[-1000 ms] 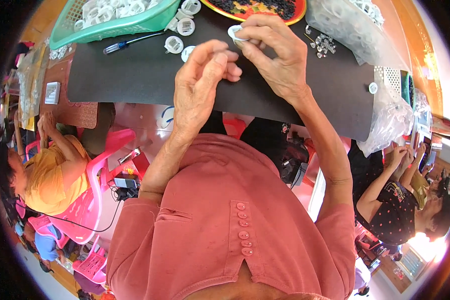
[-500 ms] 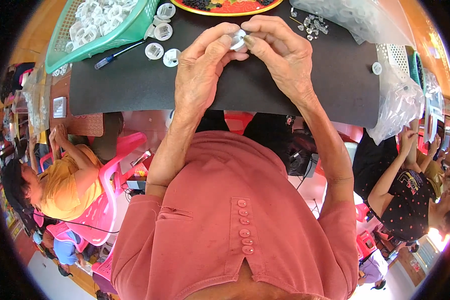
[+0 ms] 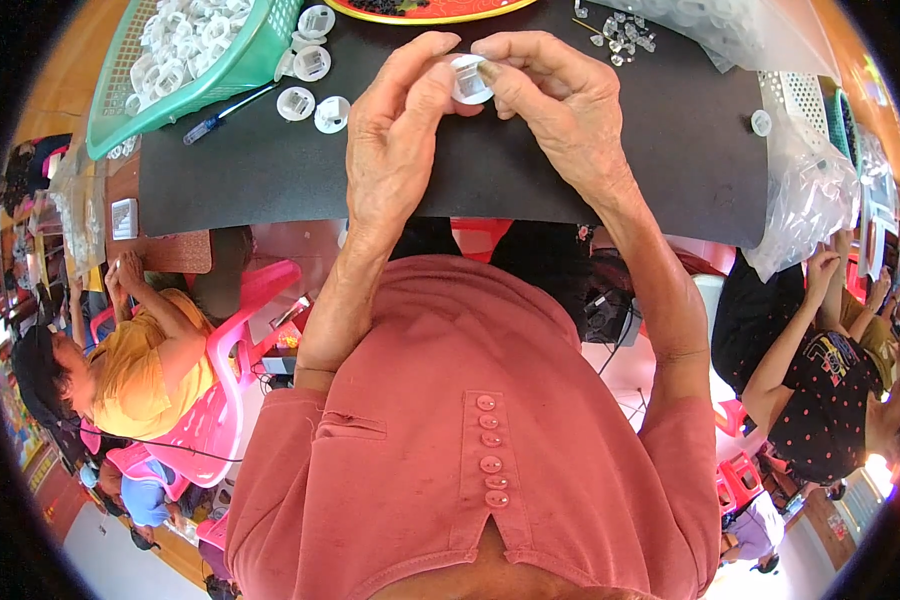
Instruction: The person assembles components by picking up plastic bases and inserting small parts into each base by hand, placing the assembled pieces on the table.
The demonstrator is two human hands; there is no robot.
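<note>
Over the dark table, a small round white plastic piece (image 3: 469, 82) is held between my two hands. My left hand (image 3: 398, 135) grips its left edge with thumb and fingers. On the opposite side, my right hand (image 3: 565, 110) pinches it, the thumb lying on the upper right of its face. Whether something tiny sits under that thumb is hidden. Left of my hands lie several similar round white pieces (image 3: 331, 114) and a screwdriver (image 3: 228, 113) with a blue handle. Beyond my right hand is a scatter of small clear plastic bits (image 3: 622, 38).
A green basket (image 3: 108, 110) full of white pieces stands at the far left. A red and yellow tray (image 3: 450, 12) with black bits sits at the far edge. Plastic bags (image 3: 805, 190) and a lone white disc (image 3: 761, 123) are at the right. Seated people work on both sides.
The round white piece has turned so that its face shows more fully between my fingers. The view has shifted slightly; both hands stay on the piece.
</note>
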